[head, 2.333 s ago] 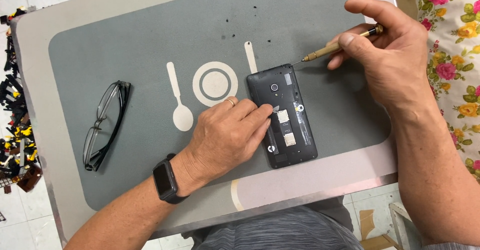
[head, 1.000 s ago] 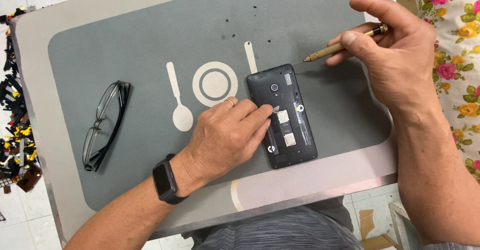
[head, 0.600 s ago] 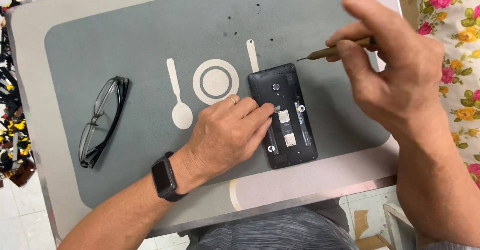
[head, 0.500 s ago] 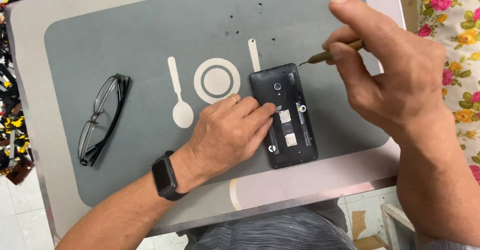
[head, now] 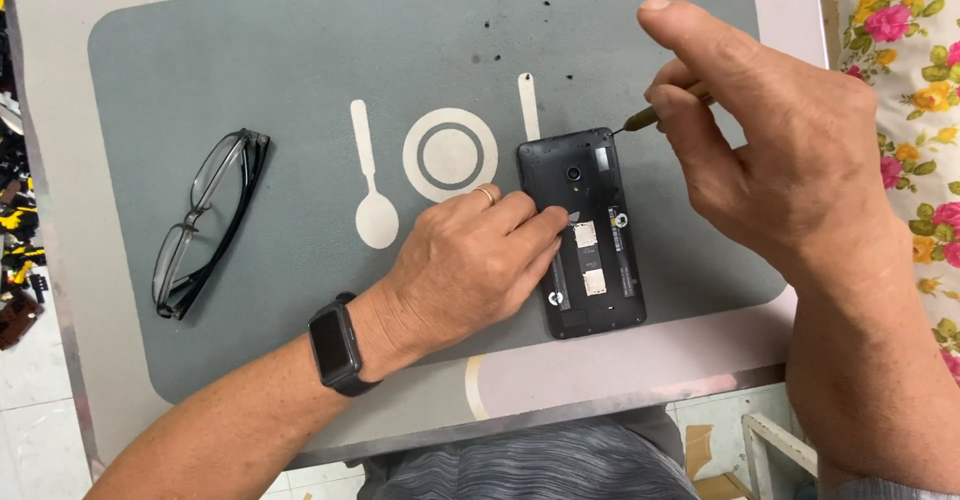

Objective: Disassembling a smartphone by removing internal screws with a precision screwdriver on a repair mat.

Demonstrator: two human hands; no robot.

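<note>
A black phone (head: 590,222) with its back cover off lies face down on the grey placemat (head: 300,80). My left hand (head: 470,260) rests on the phone's left edge, fingers pressing it flat, with a ring on one finger and a dark watch (head: 335,345) on the wrist. My right hand (head: 770,150) grips a thin brass-coloured screwdriver (head: 660,110), whose tip touches the phone's top right corner.
Folded black glasses (head: 205,220) lie at the mat's left. Several tiny dark screws (head: 495,55) sit on the mat above the phone. The mat carries printed spoon, plate and knife shapes. Flowered cloth (head: 910,90) is at the right, clutter at the far left edge.
My right hand has moved left and down, bringing the screwdriver tip from off to the right onto the phone's top right corner. The left hand has stayed on the phone.
</note>
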